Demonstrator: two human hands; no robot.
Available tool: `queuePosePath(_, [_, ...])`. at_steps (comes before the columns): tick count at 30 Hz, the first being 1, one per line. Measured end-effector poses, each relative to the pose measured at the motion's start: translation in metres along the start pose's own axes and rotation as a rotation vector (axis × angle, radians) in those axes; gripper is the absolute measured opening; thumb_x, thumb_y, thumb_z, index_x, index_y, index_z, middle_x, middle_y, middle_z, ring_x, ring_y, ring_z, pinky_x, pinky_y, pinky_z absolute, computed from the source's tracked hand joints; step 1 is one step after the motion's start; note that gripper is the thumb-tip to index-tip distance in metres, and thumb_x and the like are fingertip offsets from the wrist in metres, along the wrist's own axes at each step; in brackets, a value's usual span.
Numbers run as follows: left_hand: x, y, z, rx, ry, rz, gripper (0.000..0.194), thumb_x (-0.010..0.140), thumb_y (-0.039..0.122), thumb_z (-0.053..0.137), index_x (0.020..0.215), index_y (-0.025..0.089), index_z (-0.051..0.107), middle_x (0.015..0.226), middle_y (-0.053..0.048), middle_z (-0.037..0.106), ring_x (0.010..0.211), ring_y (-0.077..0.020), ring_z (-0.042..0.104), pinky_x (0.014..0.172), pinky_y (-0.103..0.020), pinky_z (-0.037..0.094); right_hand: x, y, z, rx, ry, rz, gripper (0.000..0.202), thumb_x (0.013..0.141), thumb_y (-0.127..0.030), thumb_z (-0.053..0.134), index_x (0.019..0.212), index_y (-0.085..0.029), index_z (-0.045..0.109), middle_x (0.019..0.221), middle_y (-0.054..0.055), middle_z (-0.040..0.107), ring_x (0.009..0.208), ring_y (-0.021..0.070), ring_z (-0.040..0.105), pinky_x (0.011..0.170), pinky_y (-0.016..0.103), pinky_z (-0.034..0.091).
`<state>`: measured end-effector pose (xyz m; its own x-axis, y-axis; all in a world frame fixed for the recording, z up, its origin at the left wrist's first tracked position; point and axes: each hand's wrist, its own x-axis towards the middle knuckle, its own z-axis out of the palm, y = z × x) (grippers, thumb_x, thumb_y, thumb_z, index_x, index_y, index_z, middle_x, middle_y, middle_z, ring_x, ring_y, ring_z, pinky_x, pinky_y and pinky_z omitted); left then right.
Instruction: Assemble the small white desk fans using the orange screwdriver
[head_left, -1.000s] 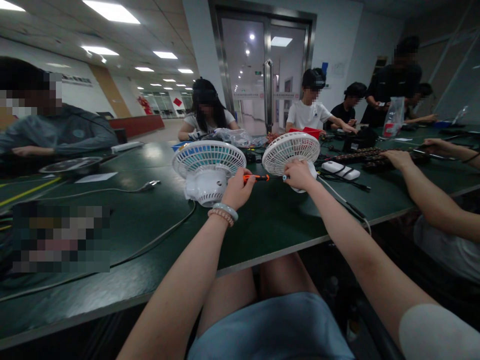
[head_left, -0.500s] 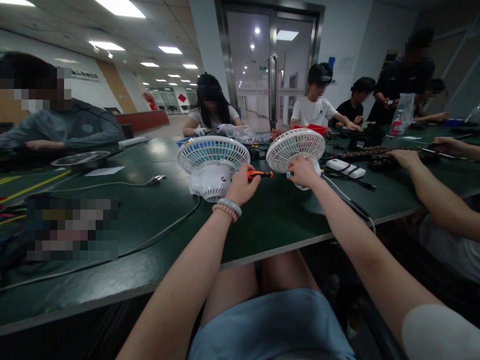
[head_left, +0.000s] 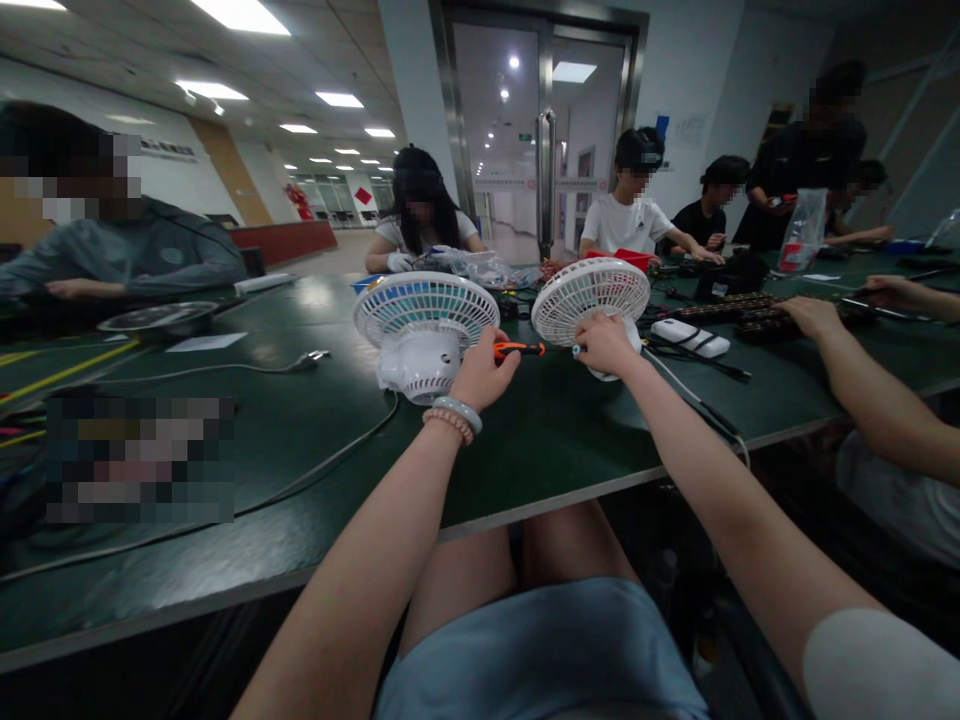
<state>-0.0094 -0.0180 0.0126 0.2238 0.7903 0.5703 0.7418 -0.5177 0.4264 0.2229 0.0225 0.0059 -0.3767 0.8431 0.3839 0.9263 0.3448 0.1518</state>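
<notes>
My left hand is closed around an orange and black screwdriver, whose handle points right. Just behind that hand, a white desk fan shows its vented back housing and round grille. My right hand is closed in front of a second white fan and hides part of it. A small light-blue piece shows at its fingertips, facing the screwdriver; a thin dark line, perhaps the shaft, spans the gap. Whether the right fingers also touch the fan is unclear.
A white power cord trails left across the green table, with a plug nearby. A white box with a black cable lies right. A neighbour's arm reaches in at right; several people sit across. A round metal dish stands left.
Both hands, the screwdriver and the fans stay practically in place. In the background, a standing person's hands now show a red item.
</notes>
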Motion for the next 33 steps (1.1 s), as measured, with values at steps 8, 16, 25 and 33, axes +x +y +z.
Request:
queuePosePath(8, [0.0007,0.0008,-0.0006,0.0,-0.012,-0.017,0.024,0.078,0.036,0.046,0.095,0.02,0.047,0.075,-0.002,0.053,0.067,-0.0174,0.052,0.067,-0.033,0.042,0.0001,-0.0008,-0.0015,0.007,-0.01,0.004,0.026,0.078,-0.031,0.048,0.09,-0.021,0.069,0.108,0.008,0.06,0.103,0.028,0.04,0.082,0.042,0.026])
queuePosePath(16, [0.0026,-0.004,0.0022,-0.115,0.025,0.006,0.033,0.077,0.024,0.041,0.109,0.018,0.037,0.09,-0.005,0.052,0.077,-0.0174,0.052,0.075,-0.034,0.042,0.0,-0.0007,-0.0007,0.0,0.003,-0.001,0.024,0.078,-0.031,0.049,0.087,-0.02,0.069,0.108,0.007,0.061,0.104,0.0274,0.04,0.083,0.042,0.026])
queuePosePath(25, [0.001,-0.0049,0.0024,-0.128,0.008,-0.007,0.029,0.081,0.025,0.035,0.109,0.019,0.037,0.079,-0.002,0.056,0.068,-0.0167,0.053,0.07,-0.033,0.042,0.0012,0.0001,0.0017,-0.015,0.02,-0.003,0.025,0.078,-0.031,0.048,0.086,-0.02,0.069,0.108,0.007,0.061,0.103,0.0272,0.041,0.082,0.042,0.026])
queuePosePath(33, [0.0006,-0.0022,0.0007,-0.088,0.006,0.032,0.025,0.088,0.038,0.028,0.097,0.02,0.043,0.062,0.001,0.055,0.061,-0.0175,0.054,0.066,-0.032,0.04,0.0011,0.0022,0.0027,-0.012,0.028,-0.026,0.027,0.077,-0.039,0.052,0.087,-0.019,0.068,0.108,0.007,0.061,0.103,0.0275,0.041,0.082,0.042,0.026])
